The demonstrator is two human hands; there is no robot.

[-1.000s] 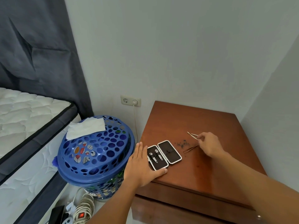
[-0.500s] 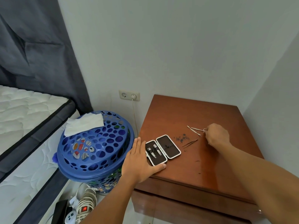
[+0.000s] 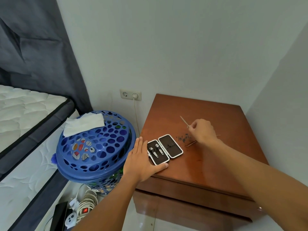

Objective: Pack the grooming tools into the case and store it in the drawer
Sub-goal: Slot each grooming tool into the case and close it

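A small black grooming case (image 3: 165, 149) with a white rim lies open on the brown nightstand (image 3: 208, 164), near its left front corner. Two metal clippers sit in its left half; the right half holds none. My left hand (image 3: 141, 161) lies flat at the case's left edge, thumb along its front. My right hand (image 3: 202, 130) pinches a thin metal stick (image 3: 184, 121) that points up and left, lifted off the top. Tweezers (image 3: 190, 144) lie on the wood just under that hand. Another thin tool (image 3: 218, 135) pokes out to the right of my wrist.
A blue perforated laundry basket (image 3: 95, 147) with a white tissue on its lid stands left of the nightstand. A mattress (image 3: 25, 122) lies further left. A wall socket (image 3: 130, 95) with a plugged cable is behind. Cables and a power strip (image 3: 83, 209) lie on the floor. Dark specks (image 3: 183, 138) dot the wood.
My right hand has moved left and lifted the thin metal stick off the nightstand. My left hand stayed at the case. The camera tilted slightly.
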